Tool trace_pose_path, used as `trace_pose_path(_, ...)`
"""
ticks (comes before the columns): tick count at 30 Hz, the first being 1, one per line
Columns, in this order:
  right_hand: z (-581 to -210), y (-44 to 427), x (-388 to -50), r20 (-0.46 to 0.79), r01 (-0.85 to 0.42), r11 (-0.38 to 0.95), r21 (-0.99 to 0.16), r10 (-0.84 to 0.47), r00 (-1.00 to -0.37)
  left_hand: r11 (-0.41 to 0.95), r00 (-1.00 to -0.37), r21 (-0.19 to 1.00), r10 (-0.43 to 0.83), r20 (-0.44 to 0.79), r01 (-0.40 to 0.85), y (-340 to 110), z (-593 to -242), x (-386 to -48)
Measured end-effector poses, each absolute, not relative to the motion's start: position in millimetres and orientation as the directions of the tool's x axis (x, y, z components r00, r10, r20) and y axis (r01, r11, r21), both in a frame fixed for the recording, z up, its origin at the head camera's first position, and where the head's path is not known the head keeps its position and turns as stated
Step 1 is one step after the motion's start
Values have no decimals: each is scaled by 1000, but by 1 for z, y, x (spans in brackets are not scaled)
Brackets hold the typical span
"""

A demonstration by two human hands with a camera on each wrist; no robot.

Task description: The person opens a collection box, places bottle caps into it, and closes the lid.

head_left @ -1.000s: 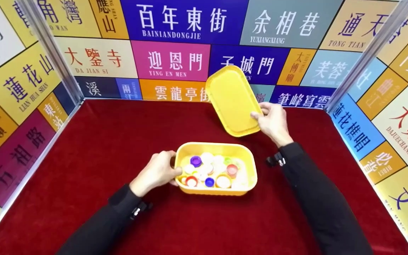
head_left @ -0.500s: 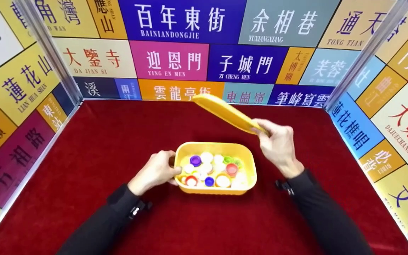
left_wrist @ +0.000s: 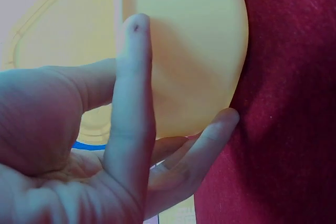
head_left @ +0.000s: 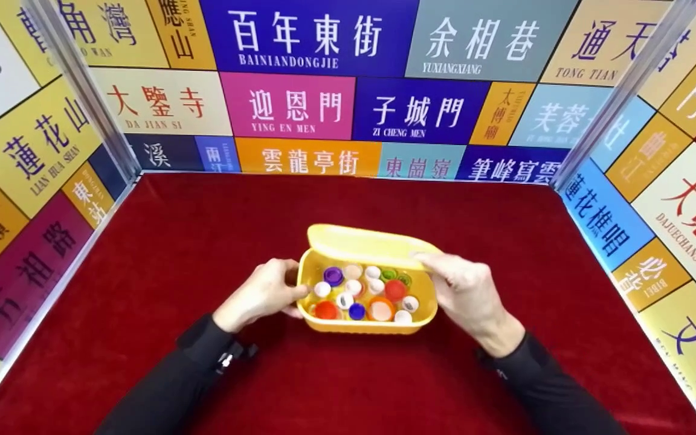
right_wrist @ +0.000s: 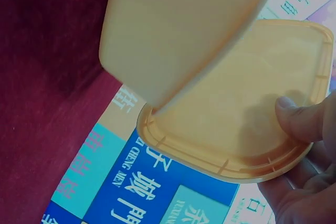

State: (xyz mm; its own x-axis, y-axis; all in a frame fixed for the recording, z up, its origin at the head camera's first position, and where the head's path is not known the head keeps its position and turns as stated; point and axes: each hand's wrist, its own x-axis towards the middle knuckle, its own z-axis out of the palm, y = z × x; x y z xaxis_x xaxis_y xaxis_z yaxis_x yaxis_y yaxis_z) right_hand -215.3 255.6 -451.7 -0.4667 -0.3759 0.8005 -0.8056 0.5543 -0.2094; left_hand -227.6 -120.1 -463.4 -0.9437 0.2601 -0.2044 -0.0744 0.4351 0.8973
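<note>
A yellow plastic box [head_left: 360,327] stands on the red cloth, with several bottle caps [head_left: 356,311] of white, red, purple, blue and green inside. My left hand [head_left: 263,293] grips the box's left end, thumb at the rim and fingers along the outside wall, as the left wrist view also shows. My right hand [head_left: 472,296] pinches the right end of the yellow lid [head_left: 366,244]. That lid is tilted over the box's back edge, leaving the caps in sight. In the right wrist view the thumb lies on the lid's ribbed inner face [right_wrist: 226,98].
Red cloth [head_left: 215,229] covers the table around the box. Upright panels [head_left: 287,103] printed with large characters stand at the back and both sides, joined by metal posts [head_left: 97,90] at the corners.
My right hand has brought the lid down and toward me, from raised behind the box to over its back edge. The left hand and the box have stayed in place.
</note>
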Motion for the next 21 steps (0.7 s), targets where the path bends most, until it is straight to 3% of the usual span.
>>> trace_pose_path(8, -458, 250, -207, 748, -832, 555, -27, -541, -385, 361, -917, 924, 315, -245, -124, -125, -460, -226)
trace_pose_path(16, -460, 247, -202, 720, -855, 519, 9, -596, -354, 255, -890, 950, 370, -268, -180, -135, -455, -233)
trace_pose_path(21, -457, 244, -200, 707, -859, 511, 22, -616, -348, 181, -897, 956, 342, -280, -230, -139, -450, -236)
